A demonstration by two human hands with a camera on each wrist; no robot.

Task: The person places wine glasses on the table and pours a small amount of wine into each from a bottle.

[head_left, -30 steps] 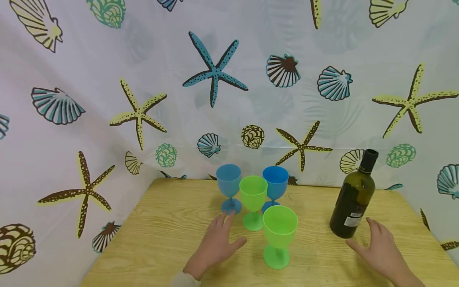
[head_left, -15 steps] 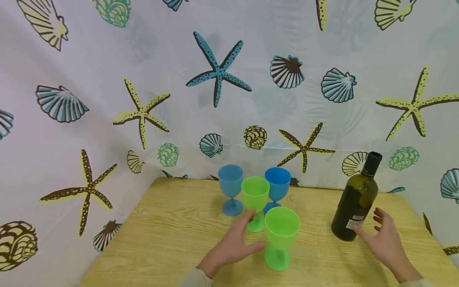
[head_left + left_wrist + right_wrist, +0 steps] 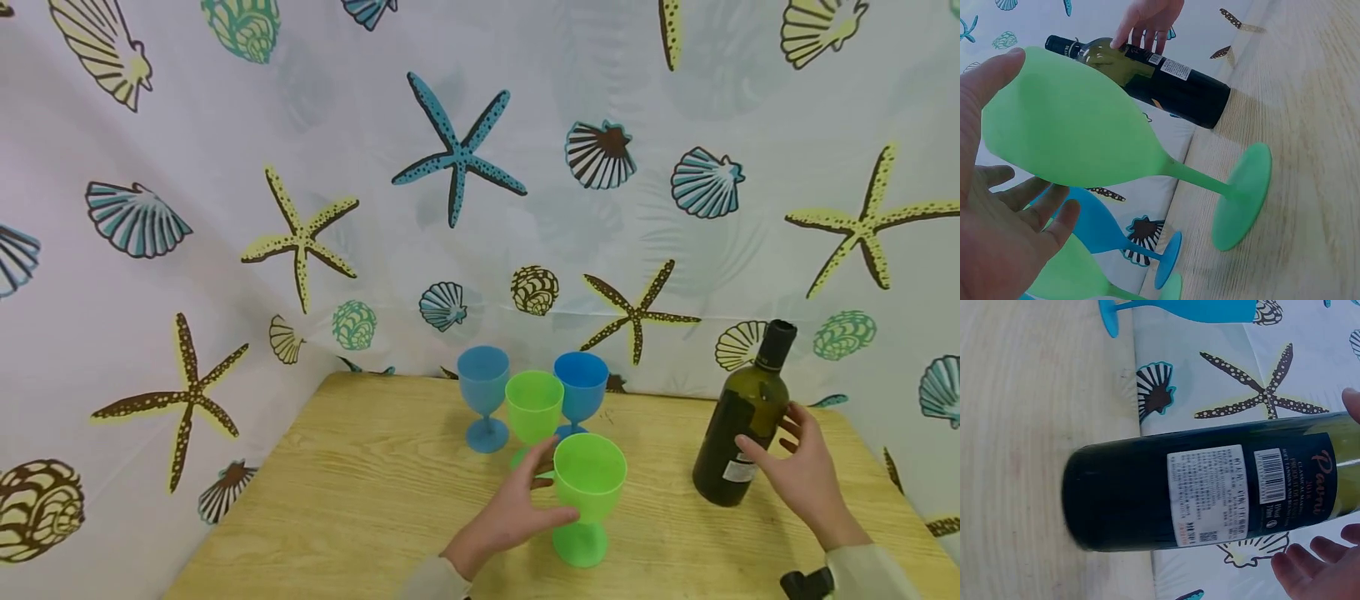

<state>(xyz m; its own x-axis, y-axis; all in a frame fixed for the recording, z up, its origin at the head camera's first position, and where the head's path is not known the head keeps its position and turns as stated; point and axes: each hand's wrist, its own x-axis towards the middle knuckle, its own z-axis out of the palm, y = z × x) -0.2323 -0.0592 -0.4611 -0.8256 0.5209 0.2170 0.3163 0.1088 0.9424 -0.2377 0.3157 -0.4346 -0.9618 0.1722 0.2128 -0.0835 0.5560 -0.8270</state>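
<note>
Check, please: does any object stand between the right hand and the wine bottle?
Nothing visible stands between the right hand and the wine bottle; the front green goblet is on the bottle's other side, beside the left hand.

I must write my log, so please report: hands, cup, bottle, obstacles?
Left hand around front green cup, grip unclear. Right hand open at bottle. Cup and bottle upright on table. Second green cup close behind left hand.

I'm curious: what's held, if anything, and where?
It can't be told: left hand is at the front green goblet, by its bowl; right hand, at the bottle, by its upper body.
</note>
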